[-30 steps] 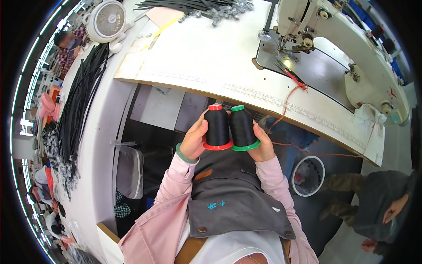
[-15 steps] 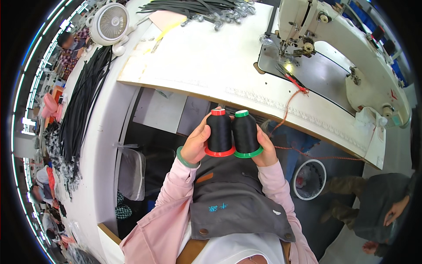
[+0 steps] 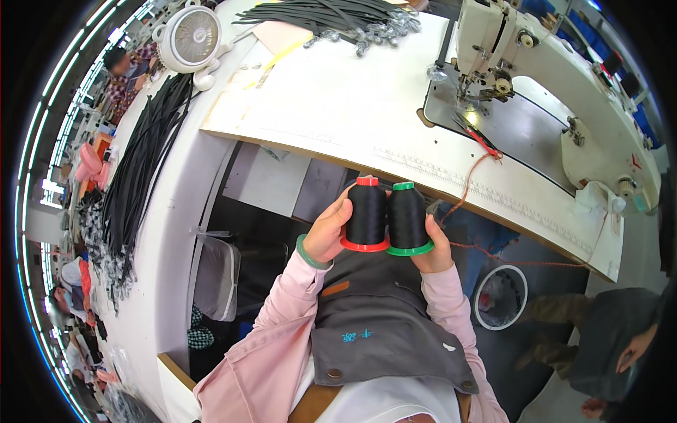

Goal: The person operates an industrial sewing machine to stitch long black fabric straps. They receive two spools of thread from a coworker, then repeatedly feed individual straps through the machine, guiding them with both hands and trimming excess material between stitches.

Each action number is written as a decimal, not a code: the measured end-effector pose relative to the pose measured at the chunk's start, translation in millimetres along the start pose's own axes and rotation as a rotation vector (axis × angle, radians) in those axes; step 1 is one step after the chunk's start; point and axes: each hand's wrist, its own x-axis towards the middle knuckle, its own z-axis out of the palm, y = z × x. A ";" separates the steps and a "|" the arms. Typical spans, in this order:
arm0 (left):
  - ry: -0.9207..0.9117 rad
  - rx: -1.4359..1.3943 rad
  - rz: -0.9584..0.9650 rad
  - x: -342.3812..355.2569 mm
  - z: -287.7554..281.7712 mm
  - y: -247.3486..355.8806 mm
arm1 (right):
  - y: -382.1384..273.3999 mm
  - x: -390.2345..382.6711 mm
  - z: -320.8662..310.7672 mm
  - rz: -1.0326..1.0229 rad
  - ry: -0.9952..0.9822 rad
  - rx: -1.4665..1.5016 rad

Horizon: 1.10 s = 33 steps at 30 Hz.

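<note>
My left hand [image 3: 328, 230] is wrapped round a large cone of black thread with a red cap and red base [image 3: 365, 215]. My right hand [image 3: 434, 247] grips a second black cone, capped and based in green [image 3: 407, 218]. The two cones stand upright side by side, held in front of the table's edge above my grey apron [image 3: 388, 331]; most of my fingers are hidden behind them. Beyond them on the table, scissors with red handles [image 3: 483, 139] lie by the sewing machine's needle area, tied to a reddish cord [image 3: 472, 173].
A sewing machine [image 3: 585, 92] occupies the right of the white table [image 3: 317, 92]. Black straps [image 3: 148, 162] and a fan [image 3: 189, 41] are on the left; more straps [image 3: 317, 14] lie at the back. A bin [image 3: 501, 296] stands below. A person [image 3: 613, 338] sits at lower right; others work far left.
The whole view has shifted a little, with both hands and cones now appearing slightly further right and lower in the picture. Both hands keep the same grip.
</note>
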 end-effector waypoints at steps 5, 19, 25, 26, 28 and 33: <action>0.001 0.007 -0.009 1.3 0.8 -0.9 | -1.8 -1.6 0.7 -0.020 0.013 0.011; 0.182 -0.014 -0.052 3.3 8.8 0.2 | 9.2 -4.7 -17.8 0.030 0.074 0.240; 0.157 -0.002 -0.060 2.6 9.7 1.3 | 11.9 -3.5 -18.8 0.031 0.157 0.244; 0.162 0.001 -0.058 2.4 11.2 1.8 | 11.5 -3.9 -18.0 0.029 0.145 0.237; 0.162 -0.015 -0.051 2.0 11.3 1.1 | 9.9 -3.3 -14.9 0.022 0.118 0.218; 0.170 0.003 -0.042 1.9 15.7 1.5 | 8.2 -4.5 -11.9 0.027 0.121 0.233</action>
